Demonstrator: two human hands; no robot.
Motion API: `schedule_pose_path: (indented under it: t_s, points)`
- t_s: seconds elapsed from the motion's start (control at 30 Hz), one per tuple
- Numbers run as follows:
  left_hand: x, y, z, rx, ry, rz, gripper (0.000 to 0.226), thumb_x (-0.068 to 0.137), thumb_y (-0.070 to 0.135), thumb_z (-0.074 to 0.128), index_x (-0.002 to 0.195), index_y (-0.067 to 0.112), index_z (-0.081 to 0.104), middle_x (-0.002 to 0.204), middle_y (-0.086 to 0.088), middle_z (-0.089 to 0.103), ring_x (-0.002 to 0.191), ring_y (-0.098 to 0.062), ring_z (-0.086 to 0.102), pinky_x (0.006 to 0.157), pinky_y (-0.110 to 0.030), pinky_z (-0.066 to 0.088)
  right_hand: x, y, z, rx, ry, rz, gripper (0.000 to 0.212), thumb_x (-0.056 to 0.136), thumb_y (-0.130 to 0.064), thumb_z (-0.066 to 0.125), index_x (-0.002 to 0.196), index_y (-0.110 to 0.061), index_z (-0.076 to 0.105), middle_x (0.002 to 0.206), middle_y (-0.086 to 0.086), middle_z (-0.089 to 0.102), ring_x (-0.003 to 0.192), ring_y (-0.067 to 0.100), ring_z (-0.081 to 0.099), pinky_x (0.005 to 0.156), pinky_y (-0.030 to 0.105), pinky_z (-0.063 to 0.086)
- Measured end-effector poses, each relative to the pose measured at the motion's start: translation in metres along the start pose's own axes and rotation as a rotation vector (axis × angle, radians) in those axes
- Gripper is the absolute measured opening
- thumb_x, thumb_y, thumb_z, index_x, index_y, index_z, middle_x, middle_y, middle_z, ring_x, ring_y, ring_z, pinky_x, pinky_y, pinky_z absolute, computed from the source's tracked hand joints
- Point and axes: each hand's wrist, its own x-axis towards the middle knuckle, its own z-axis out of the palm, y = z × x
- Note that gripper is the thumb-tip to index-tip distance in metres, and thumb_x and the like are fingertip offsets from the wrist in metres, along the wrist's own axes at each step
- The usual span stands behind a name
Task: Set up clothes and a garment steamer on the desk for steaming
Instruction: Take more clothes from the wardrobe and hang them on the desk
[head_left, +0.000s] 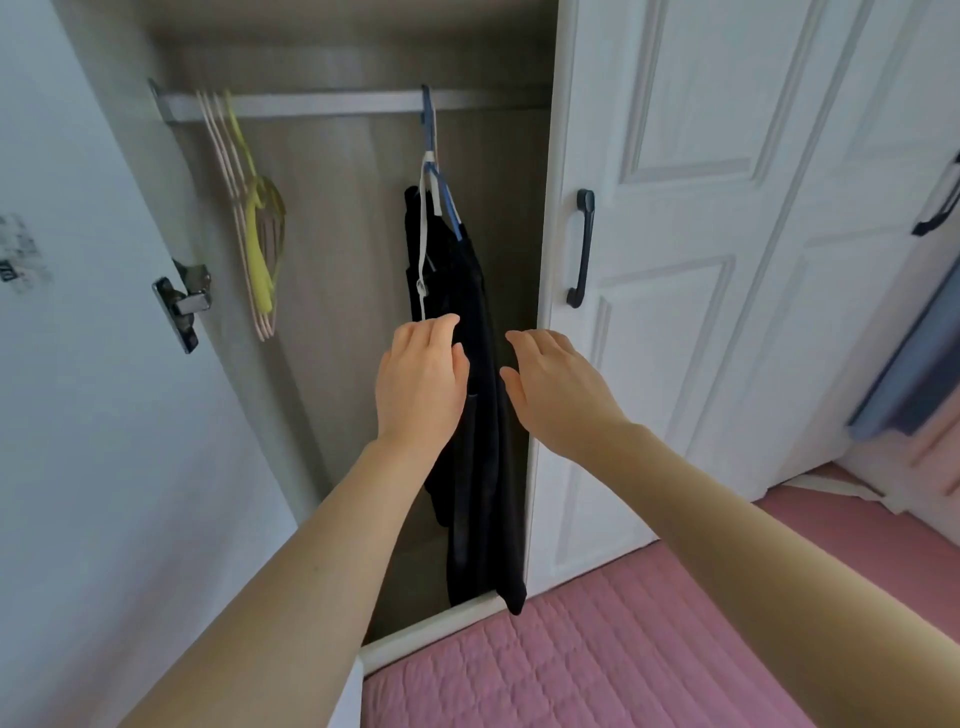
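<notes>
A black garment (480, 457) hangs on a blue and white hanger (434, 171) from the rail (332, 104) inside an open wardrobe. My left hand (421, 384) is raised in front of the garment's left edge with its fingers relaxed, the fingertips close to the white hanger arm. My right hand (556, 389) is raised just right of the garment, fingers extended and holding nothing. Whether either hand touches the cloth I cannot tell. No garment steamer or desk is in view.
Pink and yellow empty hangers (254, 228) hang at the rail's left end. The open wardrobe door (78, 364) is at the left, a shut white door with a dark handle (582, 249) at the right. A pink quilted bed cover (597, 649) lies below.
</notes>
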Motion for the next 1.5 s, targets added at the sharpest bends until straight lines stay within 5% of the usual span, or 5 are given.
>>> schedule_pose_path:
  t_s: [0.23,0.5,1.07,1.3,1.5]
  points:
    - [0.067,-0.003,0.013,0.044,-0.034,0.095,0.037,0.097,0.025,0.05,0.133,0.016,0.051,0.125,-0.004,0.058,0.114,-0.024,0.051,0.084,-0.038,0.051,0.067,0.012,-0.015,0.031,0.036,-0.027,0.038,0.102,-0.026,0.037,0.135,-0.008,0.044,0.131,0.009,0.053,0.118,0.023,0.05,0.095,0.031,0.045]
    - [0.102,-0.008,0.036,-0.148,-0.087,-0.101,0.045,0.094,0.037,0.055,0.133,0.017,0.046,0.13,-0.004,0.053,0.115,-0.022,0.052,0.086,-0.038,0.052,0.129,0.022,0.0,0.176,-0.011,0.019,0.037,0.101,-0.022,0.042,0.134,-0.006,0.043,0.128,0.013,0.054,0.109,0.026,0.057,0.09,0.031,0.047]
    - [0.111,-0.036,0.04,-0.221,-0.158,-0.183,0.058,0.086,0.027,0.063,0.136,0.015,0.036,0.132,-0.005,0.049,0.114,-0.021,0.052,0.09,-0.039,0.051,0.182,0.016,0.026,0.5,-0.152,0.166,0.04,0.099,-0.026,0.047,0.131,-0.003,0.046,0.119,0.014,0.059,0.104,0.024,0.059,0.077,0.025,0.044]
    - [0.11,-0.037,0.051,-0.222,-0.139,-0.205,0.049,0.088,0.03,0.055,0.131,0.022,0.032,0.112,-0.006,0.059,0.089,-0.023,0.061,0.07,-0.044,0.057,0.191,0.015,0.036,0.593,-0.167,0.248,0.042,0.1,-0.03,0.043,0.135,-0.005,0.044,0.114,0.012,0.06,0.086,0.014,0.053,0.067,0.021,0.042]
    - [0.113,-0.044,0.052,-0.255,-0.132,-0.204,0.041,0.089,0.026,0.056,0.125,0.02,0.037,0.108,-0.004,0.058,0.088,-0.021,0.061,0.07,-0.042,0.057,0.199,0.022,0.039,0.578,-0.17,0.263,0.037,0.098,-0.021,0.047,0.131,-0.004,0.044,0.108,0.012,0.058,0.084,0.016,0.055,0.065,0.024,0.047]
